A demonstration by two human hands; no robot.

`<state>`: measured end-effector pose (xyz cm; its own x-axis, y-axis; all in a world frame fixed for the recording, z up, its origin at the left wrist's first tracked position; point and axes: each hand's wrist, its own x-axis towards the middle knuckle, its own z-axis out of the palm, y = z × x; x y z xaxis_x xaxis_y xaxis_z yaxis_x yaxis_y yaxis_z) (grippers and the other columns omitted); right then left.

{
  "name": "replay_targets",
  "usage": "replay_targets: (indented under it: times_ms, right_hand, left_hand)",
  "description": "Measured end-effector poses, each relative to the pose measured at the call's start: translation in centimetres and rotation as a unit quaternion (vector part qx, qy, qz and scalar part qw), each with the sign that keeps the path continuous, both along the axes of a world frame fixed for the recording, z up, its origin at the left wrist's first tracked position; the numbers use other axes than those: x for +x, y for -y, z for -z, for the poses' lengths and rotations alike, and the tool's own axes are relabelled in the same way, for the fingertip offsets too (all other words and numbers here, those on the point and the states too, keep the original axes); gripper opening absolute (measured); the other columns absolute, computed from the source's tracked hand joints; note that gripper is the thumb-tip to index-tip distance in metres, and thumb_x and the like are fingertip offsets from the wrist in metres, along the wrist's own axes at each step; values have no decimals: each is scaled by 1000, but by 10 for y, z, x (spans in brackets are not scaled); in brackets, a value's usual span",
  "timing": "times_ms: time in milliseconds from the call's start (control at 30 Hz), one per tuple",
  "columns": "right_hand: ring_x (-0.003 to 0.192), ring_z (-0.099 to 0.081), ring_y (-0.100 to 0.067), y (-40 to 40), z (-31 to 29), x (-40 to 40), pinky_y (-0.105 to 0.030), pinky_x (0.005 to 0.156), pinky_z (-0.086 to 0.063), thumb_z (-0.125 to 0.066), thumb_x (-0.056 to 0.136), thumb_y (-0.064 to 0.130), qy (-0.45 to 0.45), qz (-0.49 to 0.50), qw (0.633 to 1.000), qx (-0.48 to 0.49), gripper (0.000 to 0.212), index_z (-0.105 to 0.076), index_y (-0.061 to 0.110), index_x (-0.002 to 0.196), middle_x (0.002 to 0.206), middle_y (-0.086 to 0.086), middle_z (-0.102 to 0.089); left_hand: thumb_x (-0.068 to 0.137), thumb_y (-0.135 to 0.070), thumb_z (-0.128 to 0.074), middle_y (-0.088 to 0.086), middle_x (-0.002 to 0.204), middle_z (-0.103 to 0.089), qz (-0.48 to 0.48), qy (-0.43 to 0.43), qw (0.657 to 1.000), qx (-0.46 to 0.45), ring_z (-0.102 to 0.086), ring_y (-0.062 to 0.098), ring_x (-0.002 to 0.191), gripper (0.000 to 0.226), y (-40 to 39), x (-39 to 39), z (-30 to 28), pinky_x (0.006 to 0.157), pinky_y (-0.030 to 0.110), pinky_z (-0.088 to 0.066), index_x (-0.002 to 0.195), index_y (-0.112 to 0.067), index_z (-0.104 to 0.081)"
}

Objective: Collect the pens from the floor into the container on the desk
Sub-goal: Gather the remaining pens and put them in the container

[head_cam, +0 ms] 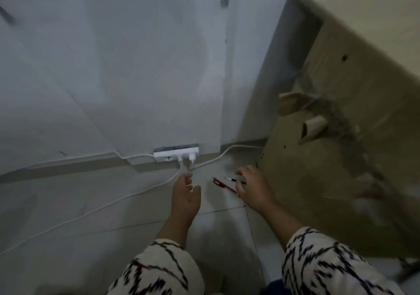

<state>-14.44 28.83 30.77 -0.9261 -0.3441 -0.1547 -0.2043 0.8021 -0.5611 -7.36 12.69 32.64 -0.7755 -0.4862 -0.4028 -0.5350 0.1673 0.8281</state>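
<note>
So I'm crouched by the desk (341, 135), reaching down near the wall. My right hand (254, 187) is curled around two pens: a red pen (223, 185) and a white pen (230, 179) with a black cap, both sticking out to the left of my fingers. Looks like they're just above or at the floor (68, 203), hard to say which since everything's blurry. My left hand (186, 194) is loose and holds nothing, fingers relaxed, hovering just in front of the power strip (176, 153).

Tip for this bit: I'd get the two pens lying side by side in the fist before lifting, because crossed pens tend to slip out. The spare hand can tidy the ends. I'd also keep clear of the white cables (113, 203) running from the strip, since snagging one could yank a plug.

The container isn't in view from down here, so it's presumably up on the desk top. I can't see any more pens on the floor either.
</note>
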Motion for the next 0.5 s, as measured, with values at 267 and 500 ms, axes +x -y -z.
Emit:
replay_targets:
  times_ms: [267,500]
  right_hand:
    - [97,-57,-30,-4,177,-58,-37,83,-48,-51,86,9,-8,-4,999,51,21,-64,1,101,109,-15,-60]
    - [91,-59,-32,-8,253,-84,-37,77,-49,-53,85,10,-24,-13,997,68,14,-64,3,90,100,-16,-62]
  left_hand:
    - [91,-4,-50,16,135,-49,-28,-21,999,27,-51,26,113,40,-1,-47,176,93,30,-40,131,-5,-46]
    - [91,-3,-50,19,133,-49,-49,-44,996,52,-51,24,103,39,-8,-63,259,96,36,-43,129,-3,-47]
